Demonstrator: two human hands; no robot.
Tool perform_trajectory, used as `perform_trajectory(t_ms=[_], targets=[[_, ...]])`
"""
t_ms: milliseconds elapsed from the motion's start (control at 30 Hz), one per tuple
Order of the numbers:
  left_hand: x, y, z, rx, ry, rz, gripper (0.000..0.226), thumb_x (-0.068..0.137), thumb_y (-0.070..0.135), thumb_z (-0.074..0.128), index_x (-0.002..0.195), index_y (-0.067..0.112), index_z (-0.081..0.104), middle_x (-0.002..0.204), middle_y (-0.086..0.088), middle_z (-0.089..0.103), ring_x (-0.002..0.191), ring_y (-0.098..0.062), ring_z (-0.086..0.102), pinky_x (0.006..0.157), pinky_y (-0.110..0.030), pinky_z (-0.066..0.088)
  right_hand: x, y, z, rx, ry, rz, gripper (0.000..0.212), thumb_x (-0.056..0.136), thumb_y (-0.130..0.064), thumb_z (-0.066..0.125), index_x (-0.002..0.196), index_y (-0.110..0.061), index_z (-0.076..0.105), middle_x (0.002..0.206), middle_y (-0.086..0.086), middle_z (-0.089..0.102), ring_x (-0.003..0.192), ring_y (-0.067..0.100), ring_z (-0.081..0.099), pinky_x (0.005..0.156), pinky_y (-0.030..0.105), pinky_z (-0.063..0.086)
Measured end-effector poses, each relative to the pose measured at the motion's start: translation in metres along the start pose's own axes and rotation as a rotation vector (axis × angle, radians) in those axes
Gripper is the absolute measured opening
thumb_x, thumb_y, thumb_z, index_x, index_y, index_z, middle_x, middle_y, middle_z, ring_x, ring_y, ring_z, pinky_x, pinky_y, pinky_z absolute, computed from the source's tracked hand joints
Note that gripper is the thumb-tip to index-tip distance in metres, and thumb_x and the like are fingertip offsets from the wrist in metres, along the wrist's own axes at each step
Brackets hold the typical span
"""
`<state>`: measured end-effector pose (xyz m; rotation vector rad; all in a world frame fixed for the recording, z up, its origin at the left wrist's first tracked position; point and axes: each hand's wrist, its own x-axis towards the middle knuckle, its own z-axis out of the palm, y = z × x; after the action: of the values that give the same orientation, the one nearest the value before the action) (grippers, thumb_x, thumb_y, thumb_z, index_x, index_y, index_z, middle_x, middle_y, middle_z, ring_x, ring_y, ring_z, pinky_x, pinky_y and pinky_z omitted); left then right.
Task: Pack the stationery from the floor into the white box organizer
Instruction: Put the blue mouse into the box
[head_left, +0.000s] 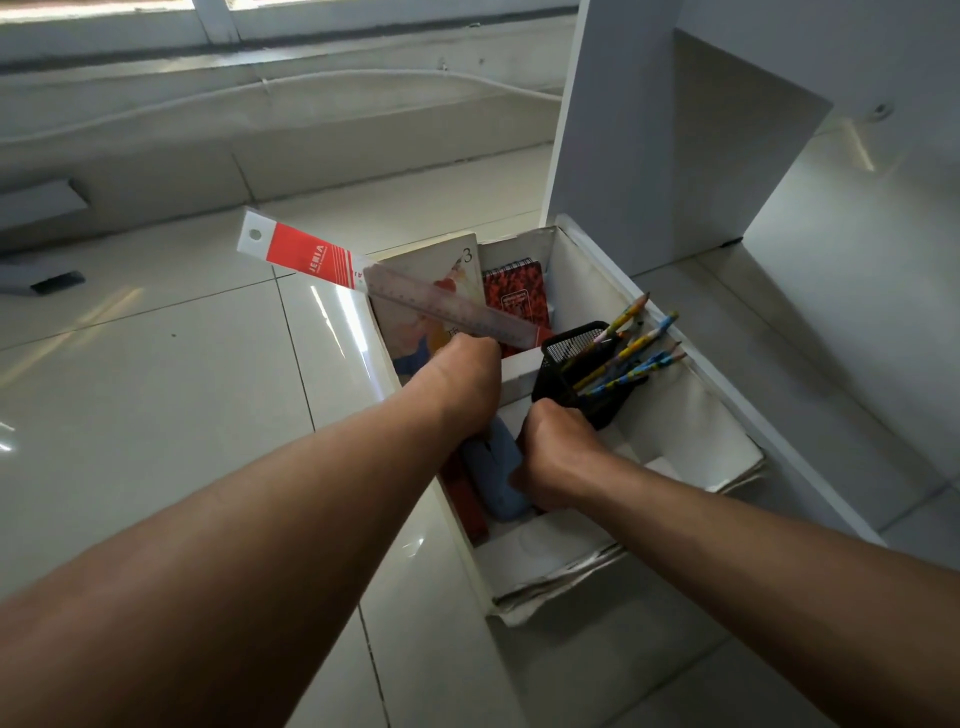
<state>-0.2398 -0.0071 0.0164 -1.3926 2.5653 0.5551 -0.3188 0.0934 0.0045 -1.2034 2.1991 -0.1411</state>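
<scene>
Over the white box (587, 270), left grip (464, 382) grasps one ruler (447, 306), right grip (557, 453) clutches one mesh cup (574, 347)

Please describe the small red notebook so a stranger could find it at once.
Find the white box organizer on the tiled floor. At its far end the notebook stands beside a pale picture book, to its right. Only it is small, speckled red and black, with a spiral binding on top.

Glossy tiled floor (156, 364), white cabinet panel (649, 156), cable (363, 74) along the far wall (311, 150)
</scene>
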Motion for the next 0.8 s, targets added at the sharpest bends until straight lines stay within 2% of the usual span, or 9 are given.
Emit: perform_trajectory(t_ms=[67, 133, 333, 500, 600, 700, 800], targets=[[-0.003, 0.000, 0.001, 0.007, 0.009, 0.014, 0.036, 0.087, 0.001, 0.072, 0.121, 0.001, 0.064, 0.077, -0.001, 0.045, 0.079, -0.020, 0.049, 0.074, -0.027, 0.044, 0.000, -0.001, 0.000, 0.020, -0.017, -0.004, 0.027, 0.083, -0.013, 0.077, 0.107, -0.002, 0.071, 0.118, 0.019, 0.072, 0.112, 0.034, 0.069, 0.076, 0.030, 0.051], [-0.005, 0.002, 0.001, 0.026, 0.015, 0.038, 0.032, 0.089, -0.003, 0.066, 0.121, 0.002, 0.063, 0.071, 0.000, 0.040, 0.078, -0.022, 0.051, 0.072, -0.029, 0.045, 0.000, -0.001, -0.001, 0.045, -0.032, -0.010, 0.025, 0.083, -0.017, 0.079, 0.103, -0.004, 0.071, 0.115, 0.018, 0.072, 0.110, 0.034, 0.070, 0.073, 0.027, 0.046], [-0.010, 0.003, 0.000, 0.055, 0.041, 0.087, 0.028, 0.094, -0.006, 0.056, 0.119, 0.002, 0.064, 0.076, -0.003, 0.045, 0.080, -0.024, 0.054, 0.076, -0.036, 0.055, -0.001, -0.001, -0.002, 0.101, -0.025, -0.031, 0.025, 0.086, -0.023, 0.078, 0.101, -0.004, 0.072, 0.111, 0.017, 0.073, 0.104, 0.034, 0.071, 0.071, 0.030, 0.050], [-0.016, 0.004, -0.005, 0.068, 0.043, 0.086, 0.029, 0.093, -0.006, 0.057, 0.120, 0.004, 0.061, 0.072, 0.000, 0.038, 0.081, -0.024, 0.052, 0.074, -0.037, 0.051, -0.003, -0.003, -0.001, 0.031, -0.018, -0.050, 0.027, 0.081, -0.020, 0.083, 0.102, -0.006, 0.072, 0.110, 0.015, 0.073, 0.105, 0.033, 0.071, 0.069, 0.029, 0.048], [-0.020, 0.005, -0.008, 0.090, 0.015, 0.086, 0.030, 0.093, -0.004, 0.058, 0.121, 0.006, 0.059, 0.074, 0.001, 0.039, 0.082, -0.023, 0.053, 0.076, -0.037, 0.052, -0.003, -0.006, -0.001, -0.018, -0.021, -0.071, 0.027, 0.082, -0.016, 0.082, 0.104, -0.006, 0.069, 0.109, 0.015, 0.072, 0.102, 0.033, 0.071, 0.069, 0.031, 0.053], [-0.027, 0.006, -0.013, 0.096, 0.024, 0.106, 0.027, 0.093, -0.001, 0.059, 0.119, 0.008, 0.060, 0.079, -0.001, 0.046, 0.081, -0.022, 0.054, 0.073, -0.037, 0.052, -0.009, -0.012, -0.005, -0.089, 0.026, -0.149, 0.031, 0.083, -0.018, 0.080, 0.109, -0.010, 0.065, 0.112, 0.016, 0.070, 0.106, 0.037, 0.069, 0.074, 0.037, 0.056], [-0.031, 0.003, -0.031, 0.011, 0.134, 0.137, 0.019, 0.090, 0.004, 0.066, 0.108, 0.010, 0.069, 0.093, -0.008, 0.068, 0.078, -0.022, 0.064, 0.074, -0.035, 0.059, -0.015, -0.022, -0.018, -0.042, 0.216, -0.324, 0.025, 0.082, -0.023, 0.072, 0.105, -0.013, 0.070, 0.100, 0.015, 0.073, 0.096, 0.040, 0.072, 0.067, 0.034, 0.051]])
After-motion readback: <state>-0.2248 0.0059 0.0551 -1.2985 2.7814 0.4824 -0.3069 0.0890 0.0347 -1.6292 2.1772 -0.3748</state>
